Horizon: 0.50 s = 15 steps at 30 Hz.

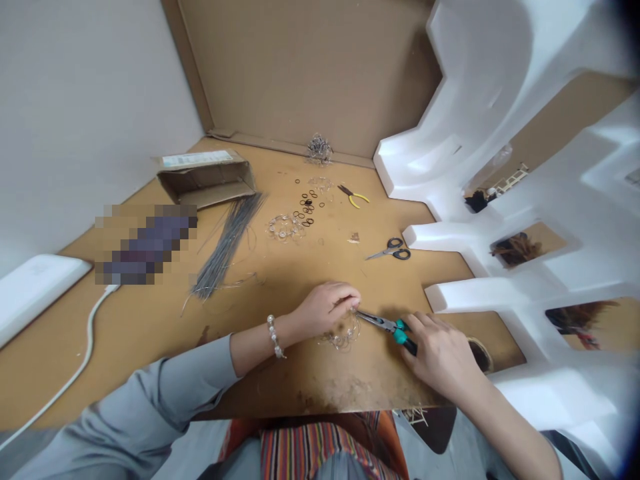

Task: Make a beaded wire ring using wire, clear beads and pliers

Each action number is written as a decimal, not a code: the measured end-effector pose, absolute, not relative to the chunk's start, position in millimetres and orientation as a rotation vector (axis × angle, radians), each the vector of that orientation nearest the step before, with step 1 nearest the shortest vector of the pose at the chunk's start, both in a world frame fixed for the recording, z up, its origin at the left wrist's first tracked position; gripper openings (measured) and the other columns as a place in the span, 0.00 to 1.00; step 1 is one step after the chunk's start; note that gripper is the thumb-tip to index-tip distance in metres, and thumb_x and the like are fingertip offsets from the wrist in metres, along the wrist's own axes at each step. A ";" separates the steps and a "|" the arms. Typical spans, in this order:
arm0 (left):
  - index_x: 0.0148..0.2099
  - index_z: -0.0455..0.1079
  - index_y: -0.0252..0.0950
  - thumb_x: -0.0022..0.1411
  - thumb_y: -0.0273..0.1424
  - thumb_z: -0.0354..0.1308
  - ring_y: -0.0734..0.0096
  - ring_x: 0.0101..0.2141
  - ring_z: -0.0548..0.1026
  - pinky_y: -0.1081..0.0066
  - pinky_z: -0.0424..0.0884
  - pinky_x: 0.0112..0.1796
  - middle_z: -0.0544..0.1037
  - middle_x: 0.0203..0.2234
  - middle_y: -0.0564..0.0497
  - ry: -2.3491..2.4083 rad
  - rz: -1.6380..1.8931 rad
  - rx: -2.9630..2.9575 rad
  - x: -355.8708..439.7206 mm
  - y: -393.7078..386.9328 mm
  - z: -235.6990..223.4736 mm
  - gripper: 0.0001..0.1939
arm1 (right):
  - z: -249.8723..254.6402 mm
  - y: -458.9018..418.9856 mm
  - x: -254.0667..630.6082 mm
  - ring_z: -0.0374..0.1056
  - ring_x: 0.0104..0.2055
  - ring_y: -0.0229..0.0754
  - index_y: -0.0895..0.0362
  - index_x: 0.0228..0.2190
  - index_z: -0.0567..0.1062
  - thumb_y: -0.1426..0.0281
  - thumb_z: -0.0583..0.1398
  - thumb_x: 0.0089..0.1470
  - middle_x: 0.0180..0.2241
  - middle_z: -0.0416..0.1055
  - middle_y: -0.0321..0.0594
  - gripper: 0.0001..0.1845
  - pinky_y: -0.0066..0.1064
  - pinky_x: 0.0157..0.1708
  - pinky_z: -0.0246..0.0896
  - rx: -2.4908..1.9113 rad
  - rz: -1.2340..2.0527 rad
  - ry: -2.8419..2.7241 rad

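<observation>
Head view: reaching in from the lower left with the left hand (327, 305), turning the palm down, pinching wire (344, 341) between the fingers near the front edge of the surface (285, 380). Reaching from the lower right with the right hand (443, 347), wrapping the fingers around pliers (384, 324), aiming the nose left at the wire, being unable to tell a grip there from a touch. Seeing scissors (391, 251) just beyond the right hand, yellow pliers (357, 196) and dark rings (308, 205) farther back, strands (230, 240) and a box (205, 183) to the left. Working close beside white prongs (467, 295), partly hiding a round thing (483, 355) behind the right wrist.
</observation>
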<state>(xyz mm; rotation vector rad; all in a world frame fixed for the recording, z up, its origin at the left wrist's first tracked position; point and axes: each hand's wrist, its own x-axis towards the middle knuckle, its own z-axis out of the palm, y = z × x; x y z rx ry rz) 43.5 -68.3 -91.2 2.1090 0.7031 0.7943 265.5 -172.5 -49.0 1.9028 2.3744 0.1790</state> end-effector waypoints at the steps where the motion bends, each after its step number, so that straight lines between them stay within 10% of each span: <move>1: 0.35 0.69 0.35 0.64 0.31 0.48 0.73 0.31 0.70 0.74 0.64 0.36 0.74 0.28 0.52 0.699 0.792 2.110 43.4 -68.4 -91.5 0.10 | -49.1 -172.6 265.2 0.66 0.32 0.46 0.55 0.34 0.69 0.67 0.56 0.48 0.30 0.70 0.42 0.09 0.34 0.28 0.51 1.899 0.189 2.374; 15: 0.35 0.69 0.35 0.64 0.31 0.48 0.74 0.29 0.69 0.75 0.64 0.33 0.73 0.27 0.53 0.696 0.774 2.027 42.4 -67.1 -91.6 0.10 | -45.0 -165.0 261.2 0.64 0.33 0.47 0.56 0.31 0.69 0.68 0.55 0.50 0.29 0.69 0.43 0.06 0.35 0.31 0.51 1.827 0.220 2.403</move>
